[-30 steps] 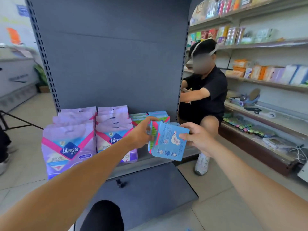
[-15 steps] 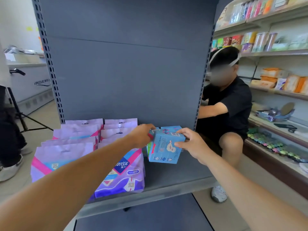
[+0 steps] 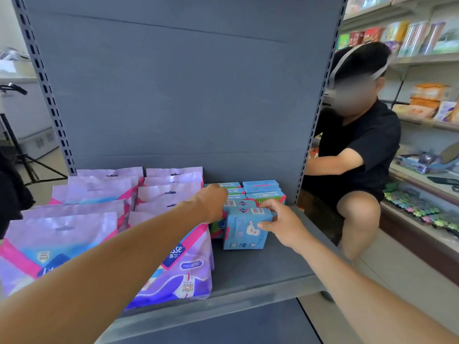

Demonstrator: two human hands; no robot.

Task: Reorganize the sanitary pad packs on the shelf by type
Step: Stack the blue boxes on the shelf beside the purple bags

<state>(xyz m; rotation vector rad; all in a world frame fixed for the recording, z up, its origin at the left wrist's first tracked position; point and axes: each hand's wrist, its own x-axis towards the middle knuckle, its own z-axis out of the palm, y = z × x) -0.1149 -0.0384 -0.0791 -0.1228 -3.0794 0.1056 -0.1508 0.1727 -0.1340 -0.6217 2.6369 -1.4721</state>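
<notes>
A small blue pad pack (image 3: pixel 244 229) stands upright on the grey shelf (image 3: pixel 260 271), in front of a row of similar blue and green packs (image 3: pixel 263 191). My right hand (image 3: pixel 280 223) grips its right edge, thumb on the front face. My left hand (image 3: pixel 211 203) holds the left side of the blue packs; its fingers are hidden behind them. Several large purple Libresse bags (image 3: pixel 173 264) fill the left half of the shelf in two rows.
A person in a black shirt (image 3: pixel 357 150) crouches right of the shelf upright (image 3: pixel 313 120). Stocked shelves (image 3: pixel 422 58) line the right wall. A tripod (image 3: pixel 17 150) and a white freezer stand at the left. A lower grey shelf sits below.
Both hands carried the blue pack forward and down; it now stands on the shelf against the other blue packs. The camera moved closer to the shelf.
</notes>
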